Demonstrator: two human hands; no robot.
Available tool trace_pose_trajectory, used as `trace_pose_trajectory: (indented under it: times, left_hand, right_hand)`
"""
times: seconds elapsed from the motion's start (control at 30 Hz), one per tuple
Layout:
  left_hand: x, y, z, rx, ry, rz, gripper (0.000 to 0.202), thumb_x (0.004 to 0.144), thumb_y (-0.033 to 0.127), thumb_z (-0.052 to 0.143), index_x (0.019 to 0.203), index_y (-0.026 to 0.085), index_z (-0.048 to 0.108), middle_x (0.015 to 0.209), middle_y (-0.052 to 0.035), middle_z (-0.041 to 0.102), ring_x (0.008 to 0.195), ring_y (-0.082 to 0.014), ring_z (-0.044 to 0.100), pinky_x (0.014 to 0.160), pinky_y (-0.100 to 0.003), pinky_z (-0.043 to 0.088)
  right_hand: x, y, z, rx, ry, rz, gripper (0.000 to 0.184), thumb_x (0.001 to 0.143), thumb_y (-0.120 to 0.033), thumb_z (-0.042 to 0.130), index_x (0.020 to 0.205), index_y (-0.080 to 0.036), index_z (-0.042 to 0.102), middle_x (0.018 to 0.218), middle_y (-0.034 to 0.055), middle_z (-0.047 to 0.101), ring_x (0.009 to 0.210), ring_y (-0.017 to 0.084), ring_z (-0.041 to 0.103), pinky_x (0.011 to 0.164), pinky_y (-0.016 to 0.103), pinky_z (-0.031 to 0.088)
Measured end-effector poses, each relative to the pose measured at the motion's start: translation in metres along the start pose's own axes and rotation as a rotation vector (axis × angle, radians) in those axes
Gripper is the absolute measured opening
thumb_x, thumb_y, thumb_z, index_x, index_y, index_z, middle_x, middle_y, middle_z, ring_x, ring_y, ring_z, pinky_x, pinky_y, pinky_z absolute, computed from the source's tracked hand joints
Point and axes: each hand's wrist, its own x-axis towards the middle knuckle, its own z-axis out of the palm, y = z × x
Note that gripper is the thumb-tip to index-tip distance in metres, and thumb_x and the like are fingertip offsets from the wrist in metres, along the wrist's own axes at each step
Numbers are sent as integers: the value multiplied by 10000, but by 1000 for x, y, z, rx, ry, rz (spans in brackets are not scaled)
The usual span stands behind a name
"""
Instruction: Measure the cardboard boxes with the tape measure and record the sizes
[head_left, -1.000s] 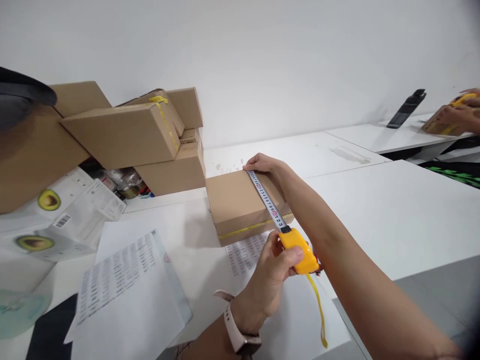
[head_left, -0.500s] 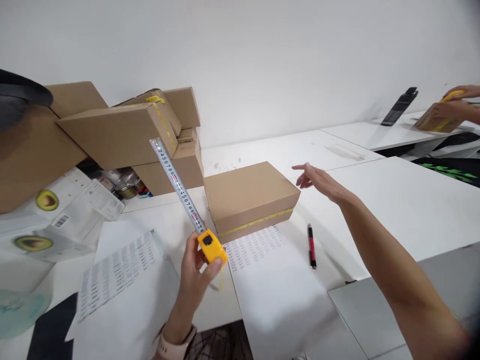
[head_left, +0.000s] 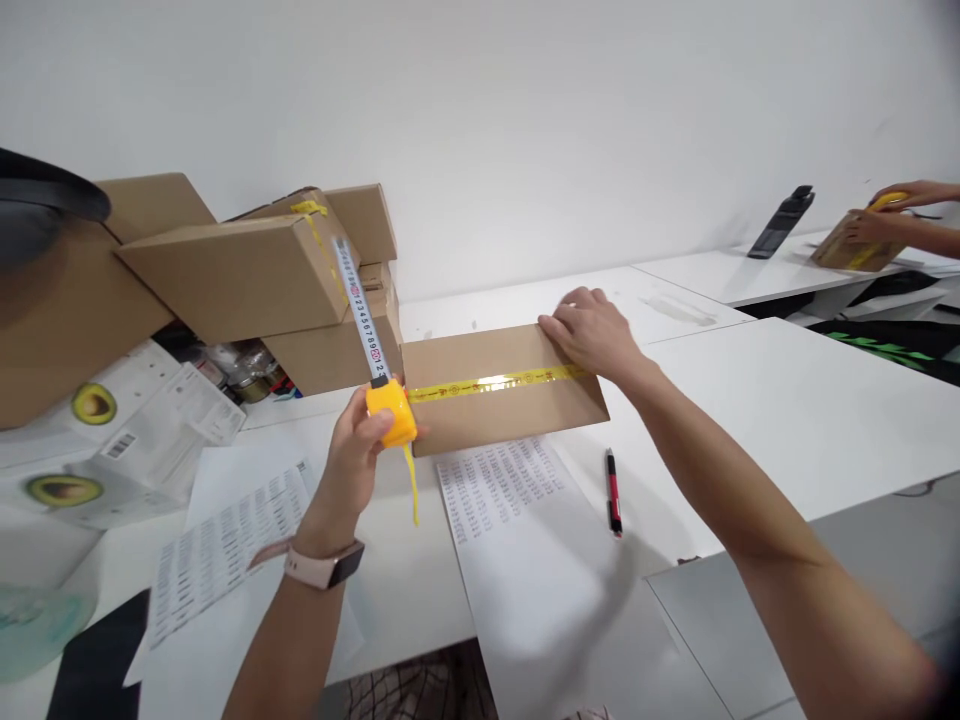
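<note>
My left hand [head_left: 343, 480] is closed around a yellow tape measure [head_left: 393, 412], its thumb on the case. The metal blade [head_left: 362, 315] sticks out up and to the left, and a yellow wrist cord hangs below. To the right of it, a closed cardboard box [head_left: 510, 425] is turned with its yellow-taped face toward me. My right hand [head_left: 596, 335] grips the box's upper right edge, fingers bent over it. Some left fingertips are hidden behind the tape measure, close to the box's left end.
Printed sheets [head_left: 495, 500] and a red and black pen [head_left: 613, 492] lie on the white table. Stacked cardboard boxes [head_left: 240, 275] and avocado-printed cartons [head_left: 127, 440] fill the left. At far right stands a dark bottle [head_left: 781, 222], beside another person's hands [head_left: 892, 225] on a small box.
My right hand has moved left onto the box and taken hold of it. The box has tipped, bringing its taped face into view. My left hand has shifted up and left with the tape measure.
</note>
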Motion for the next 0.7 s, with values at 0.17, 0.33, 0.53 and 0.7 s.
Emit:
trace_pose_trajectory:
  times: [0.17,0.33,0.53,0.7]
  left_hand:
    - [-45,-20,29,-10,-172,-25,591,694,389,836,1214,273,582,1357,-93,614,852,-236,717,721,-358,620]
    - [-87,-60,53,-127,-442,-312,705,673,470,859,1286,267,578,1198,-99,661,856,-239,711,711,-331,571]
    - [-108,-87,64,-182,-479,-394,722,646,512,864,1256,262,570,1414,-136,552,882,-221,676,776,-361,550]
    - [-120,-93,70,-178,-487,-432,758,633,517,839,1275,238,550,1383,-134,558,912,-230,661,806,-372,533]
  right_hand:
    - [3,-20,32,-88,-40,-157,378,1041,-289,276,941,-208,632,1000,137,693,957,298,568,908,457,389]
    - [-9,-29,33,-53,9,-161,393,1059,-330,252,1170,-230,616,1073,110,720,991,293,585,934,436,350]
    - [-8,-31,29,-105,-16,-172,492,1056,-274,241,1483,-250,484,1099,96,726,965,287,564,880,414,339]
    - [-3,-28,33,-154,-25,-267,528,1028,-165,271,1419,-323,589,1035,77,708,899,254,526,826,381,331]
